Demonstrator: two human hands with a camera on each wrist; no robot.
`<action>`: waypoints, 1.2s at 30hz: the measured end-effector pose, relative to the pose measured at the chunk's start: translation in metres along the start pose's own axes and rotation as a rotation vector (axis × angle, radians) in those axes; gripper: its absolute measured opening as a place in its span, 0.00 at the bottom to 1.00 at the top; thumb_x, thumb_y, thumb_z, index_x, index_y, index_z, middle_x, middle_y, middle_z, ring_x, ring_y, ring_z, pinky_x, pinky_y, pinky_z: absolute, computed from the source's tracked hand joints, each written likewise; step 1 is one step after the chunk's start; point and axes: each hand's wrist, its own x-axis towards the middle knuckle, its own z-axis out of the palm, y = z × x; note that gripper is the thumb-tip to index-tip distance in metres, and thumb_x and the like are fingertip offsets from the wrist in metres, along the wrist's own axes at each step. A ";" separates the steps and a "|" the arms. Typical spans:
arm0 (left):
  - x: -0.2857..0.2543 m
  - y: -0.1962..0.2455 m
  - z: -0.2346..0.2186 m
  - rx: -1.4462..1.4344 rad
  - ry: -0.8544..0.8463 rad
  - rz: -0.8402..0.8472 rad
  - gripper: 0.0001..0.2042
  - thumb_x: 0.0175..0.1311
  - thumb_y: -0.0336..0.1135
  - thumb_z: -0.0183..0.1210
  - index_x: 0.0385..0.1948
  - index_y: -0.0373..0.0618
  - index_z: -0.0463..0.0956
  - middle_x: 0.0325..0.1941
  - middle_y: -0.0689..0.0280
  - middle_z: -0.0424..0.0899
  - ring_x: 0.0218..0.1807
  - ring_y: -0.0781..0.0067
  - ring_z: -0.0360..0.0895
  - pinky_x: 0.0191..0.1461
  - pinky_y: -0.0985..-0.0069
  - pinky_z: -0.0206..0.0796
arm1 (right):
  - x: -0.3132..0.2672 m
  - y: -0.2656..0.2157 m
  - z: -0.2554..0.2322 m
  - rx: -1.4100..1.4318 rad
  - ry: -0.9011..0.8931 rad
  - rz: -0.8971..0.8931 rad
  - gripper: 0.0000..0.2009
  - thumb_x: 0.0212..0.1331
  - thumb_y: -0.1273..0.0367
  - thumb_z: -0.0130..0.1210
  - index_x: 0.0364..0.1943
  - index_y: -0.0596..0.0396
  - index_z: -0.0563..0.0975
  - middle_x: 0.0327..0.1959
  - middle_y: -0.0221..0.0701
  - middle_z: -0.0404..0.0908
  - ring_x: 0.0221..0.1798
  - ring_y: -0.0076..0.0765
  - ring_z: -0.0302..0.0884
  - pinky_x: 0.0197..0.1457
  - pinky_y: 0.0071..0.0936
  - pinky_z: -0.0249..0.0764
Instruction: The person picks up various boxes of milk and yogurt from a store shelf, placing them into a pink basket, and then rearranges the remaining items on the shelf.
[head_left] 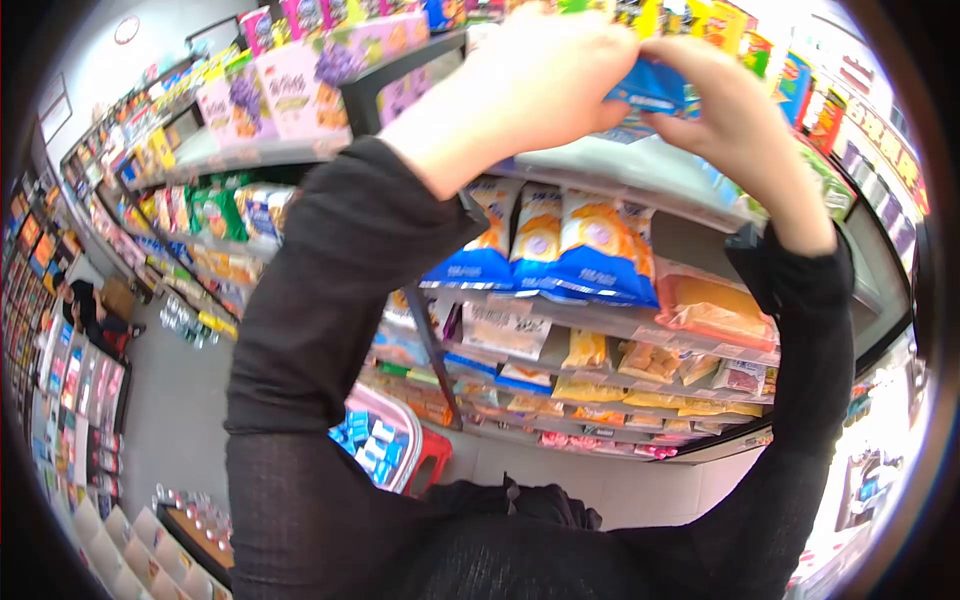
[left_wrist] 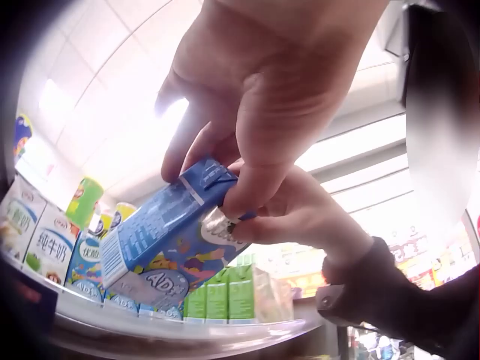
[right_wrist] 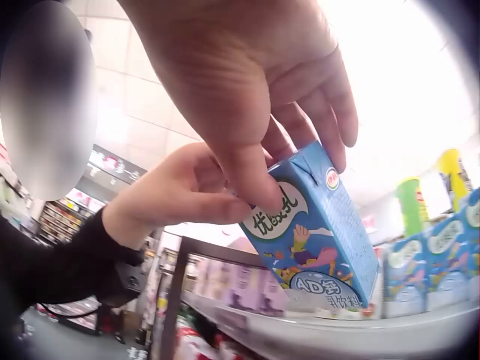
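A blue drink carton with cartoon pictures and a round "AD" mark is held up between both hands, tilted, above the edge of a shelf. My left hand grips its top end with thumb and fingers. From the other side my right hand pinches the same end, its thumb on the printed face near the top. The two thumbs come close together in the left wrist view. Similar blue cartons stand in a row on the shelf behind it.
White milk cartons and green cartons share that shelf. Pink-purple boxes stand to the left, blue-and-yellow snack bags on the tier below. A basket of blue packs sits low beside a red stool. A person sits along the aisle.
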 end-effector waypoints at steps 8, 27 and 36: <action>-0.126 0.044 -0.126 -0.159 -0.393 -0.358 0.22 0.39 0.34 0.66 0.40 0.42 0.73 0.33 0.58 0.78 0.35 0.56 0.77 0.39 0.66 0.69 | 0.010 -0.131 0.019 0.401 -0.174 -0.146 0.26 0.35 0.75 0.61 0.47 0.60 0.73 0.42 0.39 0.77 0.44 0.40 0.75 0.47 0.29 0.68; -0.593 0.080 -0.055 -0.103 -0.787 -1.305 0.21 0.42 0.34 0.64 0.39 0.39 0.67 0.36 0.56 0.72 0.35 0.52 0.75 0.35 0.63 0.68 | -0.038 -0.476 0.410 1.184 -0.778 -0.019 0.21 0.45 0.74 0.57 0.49 0.53 0.72 0.47 0.39 0.74 0.48 0.48 0.73 0.48 0.37 0.71; -0.713 0.099 0.016 -0.010 -0.560 -1.635 0.20 0.52 0.32 0.58 0.46 0.35 0.65 0.42 0.52 0.72 0.40 0.49 0.74 0.40 0.61 0.70 | -0.079 -0.567 0.546 1.132 -0.817 0.003 0.16 0.51 0.75 0.47 0.46 0.54 0.74 0.45 0.38 0.73 0.45 0.47 0.75 0.46 0.38 0.71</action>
